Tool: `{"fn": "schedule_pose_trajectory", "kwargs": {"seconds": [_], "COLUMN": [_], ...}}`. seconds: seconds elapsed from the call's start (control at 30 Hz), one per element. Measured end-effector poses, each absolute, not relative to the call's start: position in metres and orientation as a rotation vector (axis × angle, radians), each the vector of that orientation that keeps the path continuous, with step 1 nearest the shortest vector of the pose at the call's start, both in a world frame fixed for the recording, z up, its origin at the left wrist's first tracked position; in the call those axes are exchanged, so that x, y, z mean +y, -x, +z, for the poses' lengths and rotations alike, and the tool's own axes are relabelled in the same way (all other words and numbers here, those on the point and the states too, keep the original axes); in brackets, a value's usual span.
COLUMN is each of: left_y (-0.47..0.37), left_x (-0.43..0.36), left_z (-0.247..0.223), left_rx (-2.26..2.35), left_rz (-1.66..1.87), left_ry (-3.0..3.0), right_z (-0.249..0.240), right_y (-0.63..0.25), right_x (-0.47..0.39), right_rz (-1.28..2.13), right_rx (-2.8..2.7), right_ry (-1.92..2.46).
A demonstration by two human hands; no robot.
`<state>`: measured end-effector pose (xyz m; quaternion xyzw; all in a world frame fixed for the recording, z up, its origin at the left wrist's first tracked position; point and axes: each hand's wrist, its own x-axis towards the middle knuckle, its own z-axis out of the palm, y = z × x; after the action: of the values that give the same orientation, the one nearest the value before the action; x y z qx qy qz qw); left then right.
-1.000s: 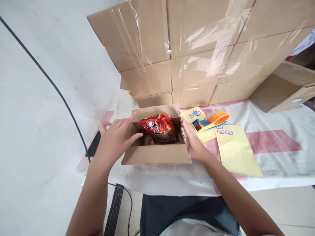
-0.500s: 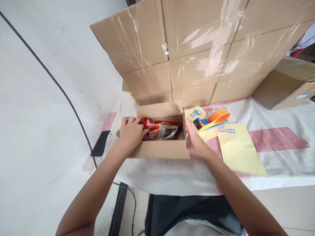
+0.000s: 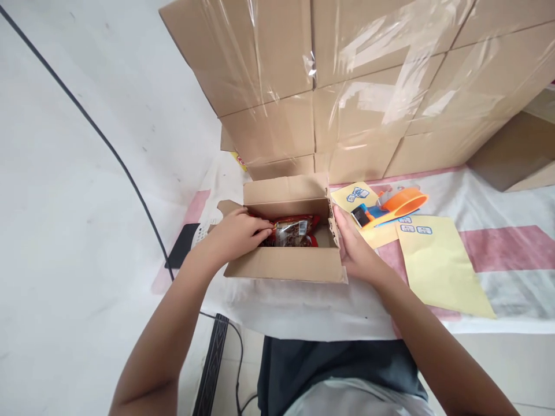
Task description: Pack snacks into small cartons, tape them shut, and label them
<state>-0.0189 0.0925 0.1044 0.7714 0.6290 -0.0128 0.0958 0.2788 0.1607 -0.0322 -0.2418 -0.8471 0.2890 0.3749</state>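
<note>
- My left hand (image 3: 241,232) is half open, touching the red pack (image 3: 293,232) in the box (image 3: 284,264).
- My right hand (image 3: 356,249), nearly flat, touches the box's side.

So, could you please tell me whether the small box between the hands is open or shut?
Open: the small box has its flaps spread, and the red packet shows inside.

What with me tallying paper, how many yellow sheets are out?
2: one sheet partly under the orange tape dispenser, another sheet lower right of it. More may hide beneath.
</note>
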Motion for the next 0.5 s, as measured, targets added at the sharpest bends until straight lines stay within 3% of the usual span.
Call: {"fn": "schedule_pose_trajectory", "kwargs": {"seconds": [0.13, 0.2, 0.33, 0.5], "left_y": [0.042, 0.050, 0.058, 0.069], "left_x": [0.050, 0.037, 0.035, 0.038], "left_z": [0.067, 0.029, -0.023, 0.004], "left_rx": [2.177, 1.900, 1.448, 1.411], "left_rz": [1.350, 1.834, 1.631, 1.353], "left_ry": [-1.954, -1.709, -1.934, -2.180], "right_z": [-0.030, -0.027, -0.017, -0.006], "right_y": [-0.276, -0.273, -0.268, -0.269], "right_x": [0.157, 0.155, 0.158, 0.166], "right_rz": [0.764, 0.787, 0.903, 0.955], "right_rx": [-2.136, -2.109, -1.981, -1.926], "right_ry": [0.586, 0.556, 0.528, 0.603]}}
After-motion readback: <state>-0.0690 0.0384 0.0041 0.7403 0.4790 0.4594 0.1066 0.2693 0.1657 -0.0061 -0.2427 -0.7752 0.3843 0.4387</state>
